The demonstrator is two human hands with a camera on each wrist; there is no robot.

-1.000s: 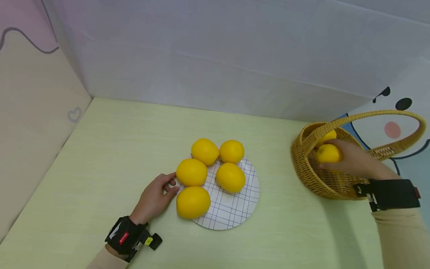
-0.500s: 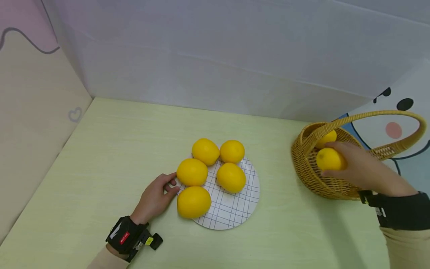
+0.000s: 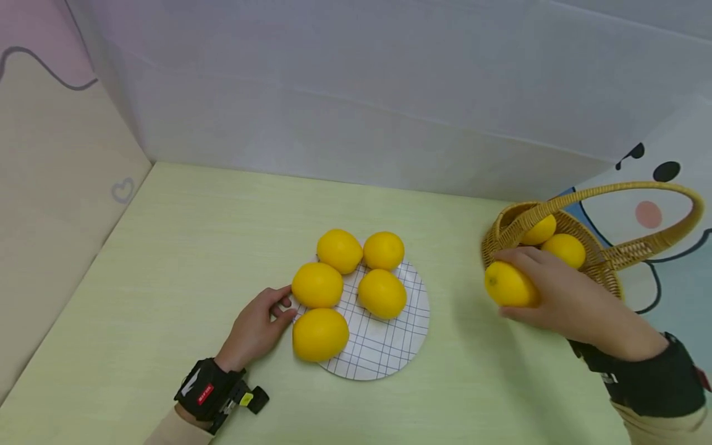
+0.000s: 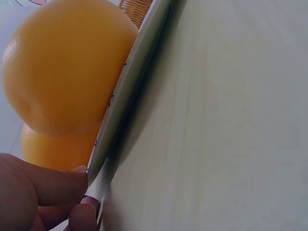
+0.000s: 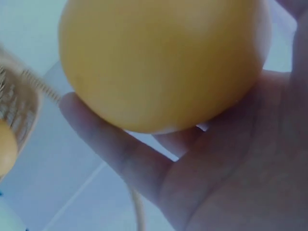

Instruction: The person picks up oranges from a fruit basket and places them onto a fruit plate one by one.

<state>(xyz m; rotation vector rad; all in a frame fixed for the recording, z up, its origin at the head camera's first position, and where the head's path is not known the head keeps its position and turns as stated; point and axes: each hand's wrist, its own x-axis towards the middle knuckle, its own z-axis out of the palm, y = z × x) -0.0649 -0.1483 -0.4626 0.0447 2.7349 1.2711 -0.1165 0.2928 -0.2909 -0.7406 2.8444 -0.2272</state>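
Note:
My right hand (image 3: 573,303) grips a yellow lemon (image 3: 510,284) just off the near left rim of the wicker basket (image 3: 503,296). The right wrist view shows this lemon (image 5: 163,62) large, with fingers and thumb around it. Two more lemons lie inside the basket, one at the back (image 3: 541,230) and one farther right (image 3: 564,249). At the left edge of a round white plate (image 3: 384,346) with a grid pattern, my left hand (image 3: 256,327) pinches the rim. Several lemons (image 3: 317,285) sit on the plate, mostly along its left and back.
The basket's tall arched handle (image 3: 623,188) leans out to the right. Behind the pale table (image 3: 222,210) stands a whitish wall (image 3: 356,111), with a side wall (image 3: 55,185) on the left and a cartoon-printed panel (image 3: 662,241) at the right.
The right hand has lifted the lemon out of the basket and carried it left and nearer. Another lemon in the basket has come into sight. The left hand and plate stay put.

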